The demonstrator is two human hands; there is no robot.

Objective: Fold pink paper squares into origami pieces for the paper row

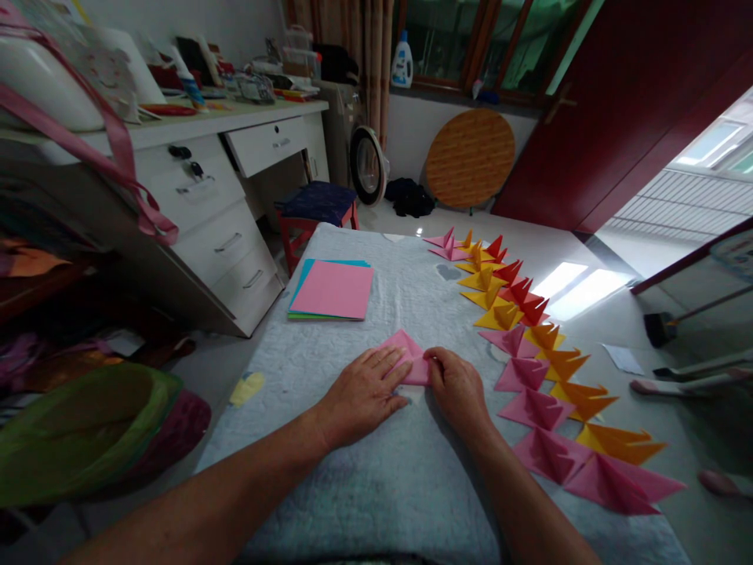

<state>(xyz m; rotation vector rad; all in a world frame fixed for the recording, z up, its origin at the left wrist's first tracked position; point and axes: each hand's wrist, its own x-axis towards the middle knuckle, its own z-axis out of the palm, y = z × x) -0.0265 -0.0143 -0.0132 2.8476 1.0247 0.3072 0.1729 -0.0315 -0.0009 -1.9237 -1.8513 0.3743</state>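
A small pink folded paper [405,353] lies in the middle of the grey cloth-covered table [329,439]. My left hand [365,392] rests flat on its left part, fingers stretched out. My right hand [456,384] is curled, its fingertips pressing the paper's right edge. A stack of square sheets [332,290], pink on top with blue and green beneath, lies further back on the left. Along the table's right side runs a long row of folded paper pieces [529,369] in pink, yellow, orange and red.
A white desk with drawers [235,196] stands to the left, cluttered on top. A red stool [318,208] sits behind the table. A green bag [82,431] lies at the left on the floor. A round wooden board [469,157] leans on the far wall.
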